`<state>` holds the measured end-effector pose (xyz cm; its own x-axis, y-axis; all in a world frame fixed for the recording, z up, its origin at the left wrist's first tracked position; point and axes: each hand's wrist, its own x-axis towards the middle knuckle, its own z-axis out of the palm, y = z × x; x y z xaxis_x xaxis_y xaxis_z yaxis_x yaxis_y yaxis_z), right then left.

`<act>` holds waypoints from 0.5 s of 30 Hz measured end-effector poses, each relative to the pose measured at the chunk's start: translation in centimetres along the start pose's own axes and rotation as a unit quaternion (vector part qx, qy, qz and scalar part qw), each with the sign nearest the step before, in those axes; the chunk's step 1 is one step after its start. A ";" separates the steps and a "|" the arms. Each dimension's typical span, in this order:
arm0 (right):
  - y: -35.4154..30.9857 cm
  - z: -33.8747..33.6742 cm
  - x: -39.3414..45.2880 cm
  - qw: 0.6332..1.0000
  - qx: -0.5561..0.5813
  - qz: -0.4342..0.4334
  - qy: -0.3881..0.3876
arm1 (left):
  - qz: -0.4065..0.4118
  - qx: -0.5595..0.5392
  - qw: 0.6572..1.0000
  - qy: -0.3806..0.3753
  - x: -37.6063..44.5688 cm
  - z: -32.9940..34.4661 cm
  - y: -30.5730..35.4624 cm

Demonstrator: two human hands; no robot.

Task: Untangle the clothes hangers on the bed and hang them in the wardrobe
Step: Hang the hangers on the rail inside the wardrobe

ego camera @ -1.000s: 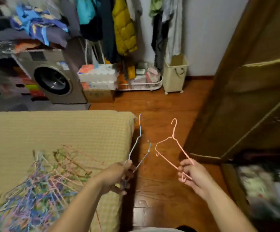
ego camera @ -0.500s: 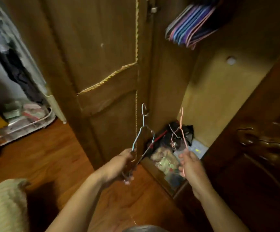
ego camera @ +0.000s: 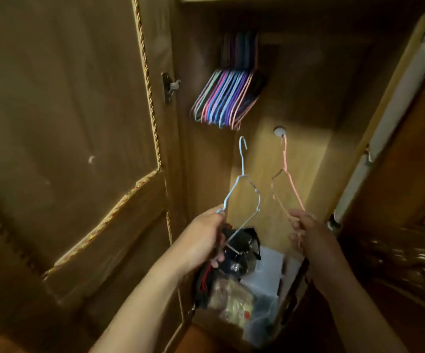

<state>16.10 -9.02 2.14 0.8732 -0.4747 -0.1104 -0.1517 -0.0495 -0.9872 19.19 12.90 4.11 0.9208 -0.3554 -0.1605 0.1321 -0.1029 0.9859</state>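
I face the open wardrobe (ego camera: 292, 80). My left hand (ego camera: 202, 240) grips the lower part of a light blue wire hanger (ego camera: 242, 171), held upright with its hook pointing up. My right hand (ego camera: 308, 233) pinches the lower part of a pink wire hanger (ego camera: 286, 171), also upright. Both hooks sit below a row of several coloured hangers (ego camera: 228, 100) that hang high inside the wardrobe. The bed is out of view.
The open wardrobe door (ego camera: 66, 149) fills the left side. A carved dark wooden door (ego camera: 409, 250) stands at the right. Bags, plastic boxes and dark items (ego camera: 244, 284) lie on the wardrobe floor. A small round white fitting (ego camera: 279, 130) is on the back wall.
My view has swung from the bed and its hanger pile to the wardrobe interior. Both hands, each still holding its hanger, have risen toward the row of hung hangers.
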 end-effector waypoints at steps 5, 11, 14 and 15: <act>-8.7 1.4 4.9 0.994 0.081 -0.046 0.064 | 0.120 0.054 0.991 -0.015 6.9 -0.3 8.3; -12.5 2.2 7.8 0.991 0.003 -0.105 0.085 | 0.179 0.134 0.974 -0.013 13.4 -0.4 14.8; -13.6 2.9 8.6 0.990 -0.004 -0.115 0.085 | 0.194 0.152 0.969 -0.005 17.5 0.1 17.7; -13.9 3.1 8.9 0.990 -0.001 -0.112 0.089 | 0.191 0.151 0.970 -0.006 18.7 0.3 18.7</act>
<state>27.41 -9.86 14.49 0.7898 -0.5988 0.1327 0.0345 -0.1726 -0.9844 38.79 4.04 19.56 0.8766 -0.4321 0.2118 -0.3332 -0.2274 0.9150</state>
